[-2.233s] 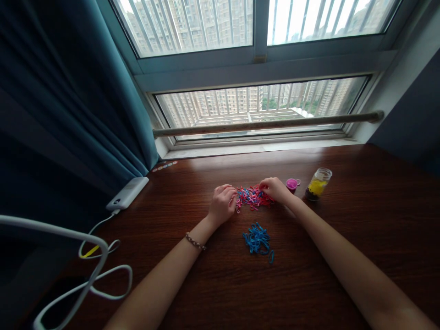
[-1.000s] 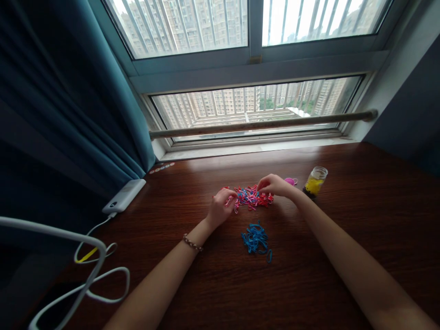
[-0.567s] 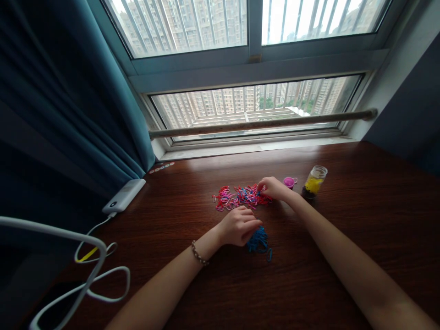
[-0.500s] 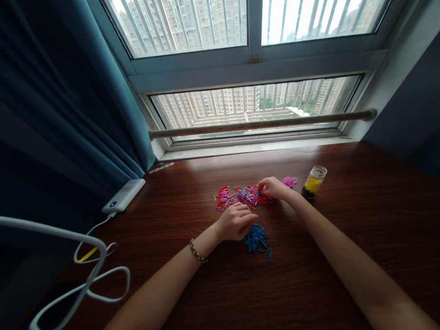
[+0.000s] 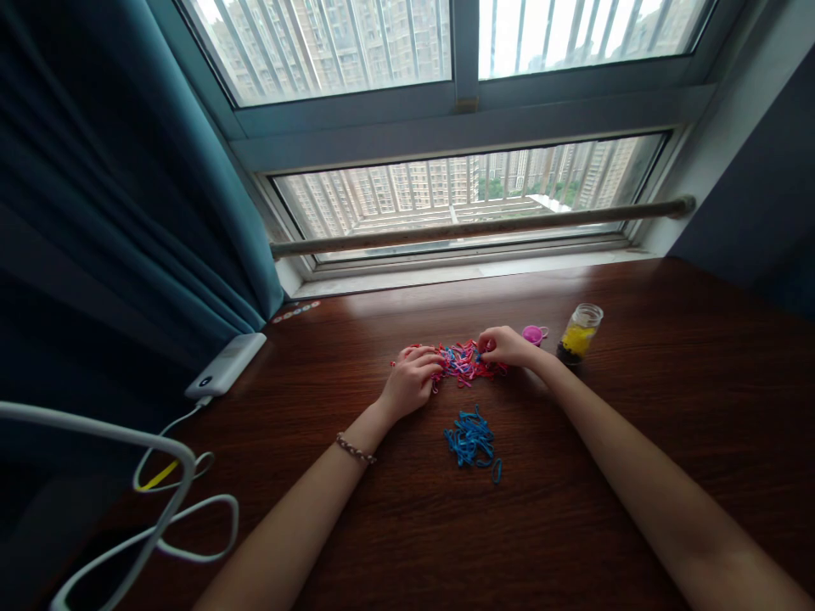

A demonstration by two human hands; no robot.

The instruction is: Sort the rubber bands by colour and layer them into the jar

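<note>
A mixed pile of small rubber bands (image 5: 462,363), mostly red and pink with some blue, lies on the brown table. My left hand (image 5: 411,380) rests over the pile's left end, fingers loosely bent and apart, hiding the bands beneath. At the right end, the thumb and fingers of my right hand (image 5: 503,346) pinch together at a blue rubber band (image 5: 479,357). Nearer to me sits a separate heap of blue rubber bands (image 5: 471,440), with a single blue loop (image 5: 497,471) at its lower right, touched by neither hand.
Behind my right wrist stand a pink lid (image 5: 532,336) and a clear jar (image 5: 579,333) holding yellow and dark bands. At left, a white power bank (image 5: 226,365) trails a white cable (image 5: 182,492). The window and its rail (image 5: 477,232) lie beyond the table.
My left hand has moved from beside the blue heap up and left onto the mixed pile, uncovering the blue heap. My right hand stays at the pile's right end, its fingertips now pinched.
</note>
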